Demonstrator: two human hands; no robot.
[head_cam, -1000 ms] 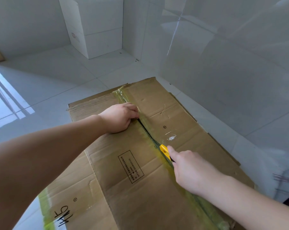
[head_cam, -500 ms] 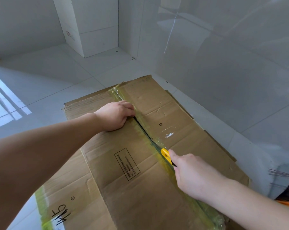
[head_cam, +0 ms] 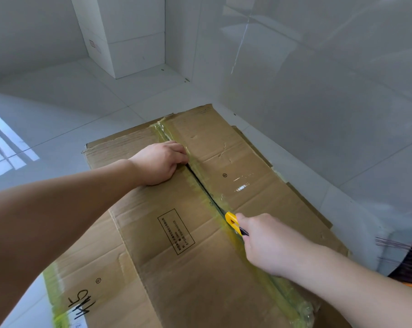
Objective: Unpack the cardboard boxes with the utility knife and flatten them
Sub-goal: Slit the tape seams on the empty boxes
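Pointing away along the taped seam (head_cam: 201, 183), utility knife (head_cam: 233, 222) tip forward.

Left hand (head_cam: 161, 162) pressing cardboard box (head_cam: 176, 233), right hand (head_cam: 268, 245) gripping yellow utility knife (head_cam: 232, 221) on taped seam (head_cam: 200, 183)

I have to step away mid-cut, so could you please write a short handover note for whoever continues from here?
Left hand: fingers curled over the flap edge at the open seam, holding the cardboard box down.
Right hand: grips the yellow utility knife, blade in the taped seam.
Done: the seam between hand and knife is split open.
Left: cut the near stretch of tape toward you, then flatten the box.
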